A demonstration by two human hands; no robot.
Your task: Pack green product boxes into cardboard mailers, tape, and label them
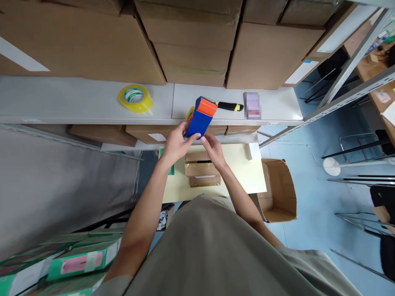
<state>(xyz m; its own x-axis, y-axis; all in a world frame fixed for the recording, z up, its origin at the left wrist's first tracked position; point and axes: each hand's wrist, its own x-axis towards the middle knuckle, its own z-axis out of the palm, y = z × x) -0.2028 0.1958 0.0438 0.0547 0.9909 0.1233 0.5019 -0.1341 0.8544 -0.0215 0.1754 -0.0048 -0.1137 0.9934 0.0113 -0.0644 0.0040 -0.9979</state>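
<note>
My left hand is closed around a tape dispenser, a blue body with an orange part at its upper end. A bit of yellow shows along its left side, partly hidden by my fingers. At the dispenser's lower end is my right hand, thumb at the corner and curled fingers partly hidden behind. Just beyond, a black and yellow utility knife lies on the grey shelf. Further left on that shelf is a roll of yellow tape. Below my hands, a small taped carton rests on a pale table.
Large cardboard boxes stand along the back of the shelf. A purple, blurred packet lies at its right. An open carton sits on the floor right of the table. Green boxes are stacked at lower left, chairs at right.
</note>
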